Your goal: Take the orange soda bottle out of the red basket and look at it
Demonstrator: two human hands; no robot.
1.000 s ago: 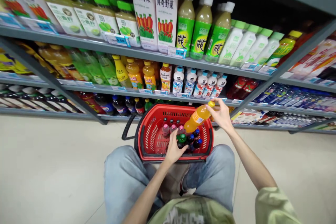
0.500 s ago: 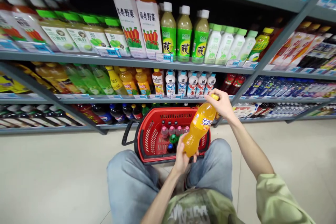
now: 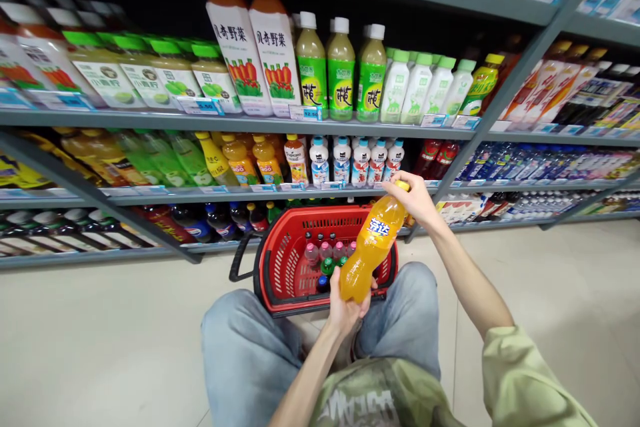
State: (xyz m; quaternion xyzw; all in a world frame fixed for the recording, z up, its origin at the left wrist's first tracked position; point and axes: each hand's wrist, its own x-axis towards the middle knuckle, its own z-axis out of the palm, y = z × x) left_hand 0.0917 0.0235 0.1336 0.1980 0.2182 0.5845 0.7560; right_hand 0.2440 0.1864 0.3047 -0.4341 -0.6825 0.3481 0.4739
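Observation:
Tilted between my two hands is a bottle of orange soda [image 3: 373, 243] with a yellow cap and a blue-and-white printed label. My right hand [image 3: 413, 200] grips it at the cap and neck, up and to the right. Around its base, my left hand [image 3: 347, 303] is closed, with part of the fingers hidden behind the bottle. Both hands are over the right side of a red shopping basket [image 3: 280, 260]. Inside the basket stand several small bottles with pink caps [image 3: 325, 251], along with green-capped ones [image 3: 327, 265] and a blue-capped one [image 3: 323, 283].
A grey shelf unit [image 3: 300, 123] full of drink bottles stretches across the front. Its lowest row sits right behind the basket. The basket's black handle [image 3: 240, 263] sticks out leftward. My bent knees [image 3: 240, 333] flank the basket's near side on the tiled floor [image 3: 100, 333].
The soda bottle has turned in my hands, so its label now faces me more fully. My view has shifted slightly; both hands keep their hold.

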